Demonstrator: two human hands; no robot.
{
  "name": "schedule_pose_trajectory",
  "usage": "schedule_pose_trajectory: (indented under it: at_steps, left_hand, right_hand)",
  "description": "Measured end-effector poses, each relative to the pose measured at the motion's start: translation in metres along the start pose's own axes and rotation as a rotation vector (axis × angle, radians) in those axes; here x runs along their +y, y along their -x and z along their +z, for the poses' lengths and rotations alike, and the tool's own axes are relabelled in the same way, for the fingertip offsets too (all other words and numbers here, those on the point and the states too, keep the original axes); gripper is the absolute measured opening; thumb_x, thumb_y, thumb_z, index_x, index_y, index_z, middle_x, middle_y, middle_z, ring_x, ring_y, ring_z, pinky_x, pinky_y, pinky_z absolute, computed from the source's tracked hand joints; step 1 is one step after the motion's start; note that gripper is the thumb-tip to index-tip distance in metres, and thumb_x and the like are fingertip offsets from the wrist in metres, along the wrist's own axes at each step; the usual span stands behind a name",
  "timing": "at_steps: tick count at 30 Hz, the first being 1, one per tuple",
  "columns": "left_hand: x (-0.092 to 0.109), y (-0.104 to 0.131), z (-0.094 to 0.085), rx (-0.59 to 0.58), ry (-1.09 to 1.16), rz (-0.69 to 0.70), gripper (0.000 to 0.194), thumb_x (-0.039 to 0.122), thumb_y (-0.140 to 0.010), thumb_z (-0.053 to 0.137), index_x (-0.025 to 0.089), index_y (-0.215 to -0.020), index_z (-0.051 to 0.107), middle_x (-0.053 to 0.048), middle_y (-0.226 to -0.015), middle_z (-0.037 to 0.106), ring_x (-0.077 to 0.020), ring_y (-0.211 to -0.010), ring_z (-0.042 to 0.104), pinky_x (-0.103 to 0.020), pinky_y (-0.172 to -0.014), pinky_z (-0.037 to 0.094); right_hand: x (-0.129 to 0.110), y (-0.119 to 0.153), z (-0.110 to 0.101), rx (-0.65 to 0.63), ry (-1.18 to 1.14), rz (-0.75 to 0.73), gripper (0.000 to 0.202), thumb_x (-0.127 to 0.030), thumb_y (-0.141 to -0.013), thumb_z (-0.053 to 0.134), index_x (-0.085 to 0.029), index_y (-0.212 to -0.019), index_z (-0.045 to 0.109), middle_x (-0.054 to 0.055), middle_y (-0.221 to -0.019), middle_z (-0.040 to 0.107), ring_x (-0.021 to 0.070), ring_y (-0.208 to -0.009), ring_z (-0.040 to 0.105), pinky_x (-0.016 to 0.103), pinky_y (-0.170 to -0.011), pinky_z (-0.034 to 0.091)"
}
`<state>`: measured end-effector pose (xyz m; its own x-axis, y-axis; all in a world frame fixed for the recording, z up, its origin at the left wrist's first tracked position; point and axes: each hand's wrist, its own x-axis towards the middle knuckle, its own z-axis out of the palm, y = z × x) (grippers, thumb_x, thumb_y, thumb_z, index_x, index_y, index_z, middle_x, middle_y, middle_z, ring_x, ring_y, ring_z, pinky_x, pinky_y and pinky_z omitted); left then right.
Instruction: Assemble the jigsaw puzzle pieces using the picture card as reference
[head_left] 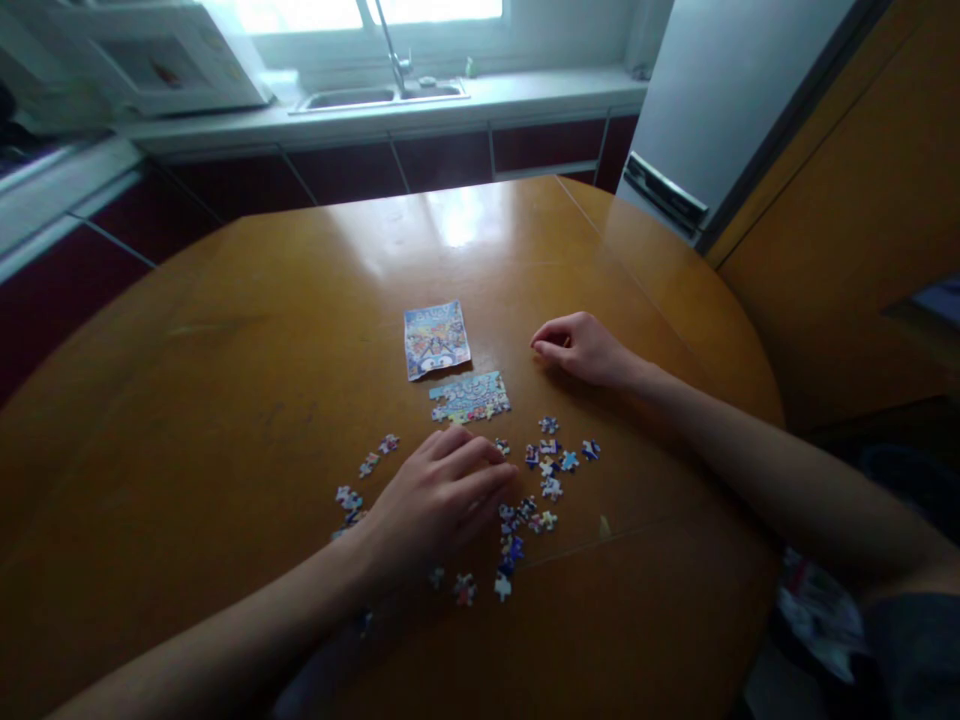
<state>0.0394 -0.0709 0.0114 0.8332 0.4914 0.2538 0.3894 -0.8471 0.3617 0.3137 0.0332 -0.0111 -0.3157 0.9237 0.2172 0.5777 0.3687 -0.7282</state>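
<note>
My left hand (454, 487) reaches over loose jigsaw pieces (549, 488) in front of me. Its fingers are bent and close together; the tips point right and down, and whatever they may hold is hidden. Farther right, my right hand (589, 350) rests on the table with curled fingers, thumb against forefinger, and no piece shows in it. Between the hands and slightly beyond the left one lies a joined section of jigsaw puzzle (471, 397). A printed picture sheet (436, 340) is flat just behind that section. More pieces (369, 463) are scattered to the left of my left hand.
The wooden table (300, 280) has a rounded edge. Beyond it are a counter with a sink (352, 97) and a white microwave (161, 65). A fridge (720, 90) stands at the back right, beside a wooden panel (847, 200).
</note>
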Motion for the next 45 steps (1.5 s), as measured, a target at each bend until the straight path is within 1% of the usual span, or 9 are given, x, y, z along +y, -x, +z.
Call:
schedule_pose_trajectory:
  at_steps: [4,9,12,21,25,28,31,37,45]
  left_hand:
    - [-0.002,0.0,0.0,0.018,-0.072,-0.049,0.021,0.02,-0.096,0.057,0.023,-0.113,0.067,-0.005,-0.104,0.065,-0.021,-0.095,0.052,-0.038,-0.086,0.047]
    - [-0.003,0.001,0.001,0.051,-0.069,-0.08,0.017,0.02,-0.095,0.059,0.022,-0.11,0.068,-0.004,-0.102,0.065,-0.0206,-0.094,0.051,-0.037,-0.085,0.047]
    - [-0.003,0.001,0.0,0.09,-0.028,-0.087,0.017,0.018,-0.095,0.058,0.021,-0.108,0.068,-0.004,-0.101,0.065,-0.0197,-0.093,0.051,-0.035,-0.084,0.047]
    - [-0.008,-0.002,-0.017,0.207,0.113,-0.178,0.015,0.015,-0.095,0.057,0.02,-0.101,0.07,-0.004,-0.096,0.064,-0.0176,-0.092,0.054,-0.032,-0.079,0.046]
    - [-0.013,0.002,-0.034,0.274,0.091,-0.204,0.016,0.014,-0.095,0.057,0.02,-0.1,0.071,-0.004,-0.095,0.064,-0.0173,-0.091,0.055,-0.031,-0.078,0.046]
    - [-0.02,0.014,-0.043,0.32,0.057,-0.272,0.015,0.015,-0.095,0.057,0.02,-0.098,0.071,-0.004,-0.094,0.063,-0.0177,-0.089,0.057,-0.032,-0.076,0.046]
    - [-0.027,0.034,-0.048,0.362,0.033,-0.351,0.014,0.019,-0.095,0.058,0.021,-0.095,0.072,-0.003,-0.093,0.063,-0.0182,-0.088,0.058,-0.033,-0.076,0.046]
    - [-0.029,0.059,-0.051,0.362,0.072,-0.521,0.021,0.027,-0.098,0.053,0.022,-0.093,0.073,-0.003,-0.096,0.064,-0.018,-0.088,0.06,-0.031,-0.075,0.047]
    - [-0.029,0.056,-0.045,0.392,0.078,-0.417,0.017,0.025,-0.097,0.055,0.021,-0.094,0.072,-0.004,-0.093,0.065,-0.018,-0.086,0.059,-0.033,-0.075,0.048]
  right_hand:
    - [-0.012,0.013,-0.011,-0.171,-0.015,-0.036,0.014,-0.023,-0.084,0.064,-0.014,-0.085,0.075,0.004,-0.074,0.069,0.0129,-0.065,0.057,0.026,-0.06,0.043]
    - [-0.032,0.031,-0.017,-0.485,0.004,-0.079,0.009,-0.023,-0.084,0.068,-0.016,-0.087,0.073,0.003,-0.079,0.069,0.0128,-0.069,0.059,0.025,-0.062,0.044]
    - [-0.039,0.035,-0.018,-0.572,0.062,-0.068,0.004,-0.019,-0.083,0.069,-0.017,-0.084,0.072,0.002,-0.078,0.068,0.0122,-0.067,0.059,0.025,-0.06,0.043]
    - [-0.042,0.034,-0.031,-0.671,0.072,-0.079,0.018,-0.005,-0.082,0.06,-0.016,-0.089,0.072,0.004,-0.089,0.071,0.0135,-0.076,0.063,0.025,-0.068,0.046]
    - [-0.045,0.035,-0.031,-0.607,0.087,-0.105,0.016,-0.007,-0.085,0.06,-0.016,-0.092,0.072,0.005,-0.092,0.07,0.0148,-0.082,0.062,0.027,-0.074,0.047]
    - [-0.05,0.037,-0.027,-0.577,0.106,-0.187,0.011,-0.012,-0.087,0.064,-0.017,-0.092,0.073,0.006,-0.095,0.067,0.016,-0.089,0.06,0.029,-0.08,0.045]
    - [-0.055,0.039,-0.022,-0.629,0.079,-0.262,0.011,-0.017,-0.089,0.067,-0.02,-0.096,0.075,0.006,-0.097,0.065,0.0167,-0.094,0.056,0.029,-0.085,0.043]
    - [-0.055,0.043,-0.018,-0.686,0.074,-0.3,0.014,-0.018,-0.09,0.066,-0.022,-0.1,0.075,0.005,-0.097,0.063,0.0176,-0.096,0.053,0.03,-0.085,0.042]
    - [-0.057,0.042,-0.02,-0.677,0.079,-0.239,0.007,-0.018,-0.086,0.068,-0.021,-0.093,0.071,0.006,-0.097,0.064,0.0193,-0.095,0.054,0.032,-0.084,0.042]
